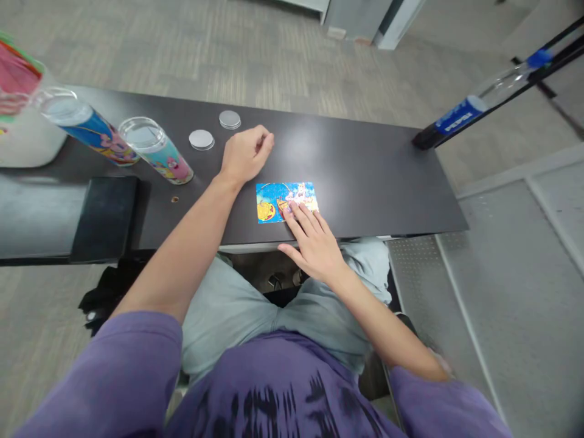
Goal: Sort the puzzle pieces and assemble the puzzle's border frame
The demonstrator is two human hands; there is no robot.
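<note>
Grey-brown carpet [173,48] beyond a narrow dark tabletop [374,176]; toward its left end, a blue cartoon tube [93,129] and an aqua cartoon tube [159,153], clear at the top; just beside the left hand [245,154], a silver disc [201,139] and a second disc [229,119], lying flat; that hand curled into a loose fist, with contents, if any, impossible to tell; near the front edge, a small blue cartoon picture card [280,193], perhaps an assembled jigsaw, lying flat; over its lower right part, the right hand [314,243], open, palm down, touching but not gripping. Liable to slide off toward the lap [228,310] if dragged back, with the edge so close; if truly a jigsaw, likely to part at the seams under uneven pressure or a sideways push; also possible, discs scattered or the aqua cartoon tube toppled by a leftward swing of the fist; at the right end, a capped Pepsi bottle [460,115], exposed to any bump.
</note>
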